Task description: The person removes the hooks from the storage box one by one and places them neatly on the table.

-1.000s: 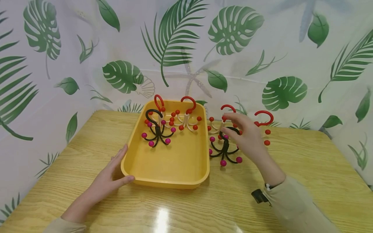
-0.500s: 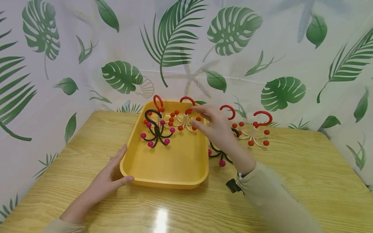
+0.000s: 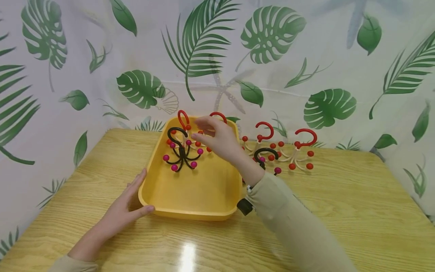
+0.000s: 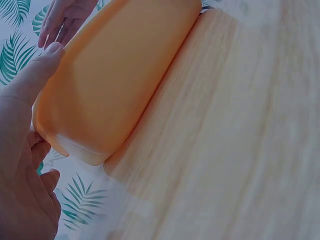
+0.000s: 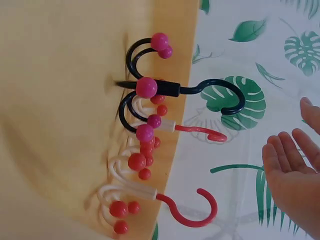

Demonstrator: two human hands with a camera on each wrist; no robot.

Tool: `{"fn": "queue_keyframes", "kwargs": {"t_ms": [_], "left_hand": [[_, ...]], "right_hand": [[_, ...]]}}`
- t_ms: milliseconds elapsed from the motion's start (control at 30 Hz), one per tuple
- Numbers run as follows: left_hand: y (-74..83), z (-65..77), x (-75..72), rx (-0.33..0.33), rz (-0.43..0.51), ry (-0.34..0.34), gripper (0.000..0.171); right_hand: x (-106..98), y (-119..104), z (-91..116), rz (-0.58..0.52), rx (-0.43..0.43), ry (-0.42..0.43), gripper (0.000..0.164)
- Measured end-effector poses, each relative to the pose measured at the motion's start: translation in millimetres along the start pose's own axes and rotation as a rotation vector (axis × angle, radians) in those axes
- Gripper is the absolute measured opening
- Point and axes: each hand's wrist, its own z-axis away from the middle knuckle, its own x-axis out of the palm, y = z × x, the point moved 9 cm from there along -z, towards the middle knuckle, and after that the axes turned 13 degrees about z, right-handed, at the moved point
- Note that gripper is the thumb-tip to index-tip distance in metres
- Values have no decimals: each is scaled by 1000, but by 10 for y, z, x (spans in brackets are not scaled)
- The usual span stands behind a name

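Observation:
A yellow tray (image 3: 200,192) stands on the table. My left hand (image 3: 120,213) grips its near left corner, thumb on the rim and fingers along the outer wall. Over the tray's far half hovers my right hand (image 3: 221,139), fingers loosely bent, holding nothing. Closest to its fingertips stands a black claw-shaped hook (image 3: 182,153) with magenta balls on its curved arms. Behind it in the tray is a white hook with a red top (image 3: 183,117). In the right wrist view another red-topped white hook (image 5: 185,215) stands beside them; my hand partly covers it in the head view.
Right of the tray, on the wooden table (image 3: 357,211), stand two red-topped white hooks, the nearer one (image 3: 266,130) and the outer one (image 3: 307,136). A black hook (image 3: 266,150), partly hidden by my right arm, stands in front. A leaf-print cloth (image 3: 278,87) hangs behind.
My right hand has moved left, from the black hook on the table across the tray's rim to above the hooks inside. The left hand keeps its place at the corner.

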Motion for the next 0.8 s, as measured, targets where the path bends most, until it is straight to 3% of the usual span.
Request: {"fn": "queue_keyframes", "kwargs": {"t_ms": [233,500,800], "left_hand": [[-3,8,-21,14,4,8,93],[8,9,-1,25,-2,5,93],[-11,3,-5,17,-3,-3,94]], "right_hand": [[147,-86,-137,-12,18,-88,44],[310,12,-283,-9,74,-103,31],[434,170,-390,10,159,-111,46]]}}
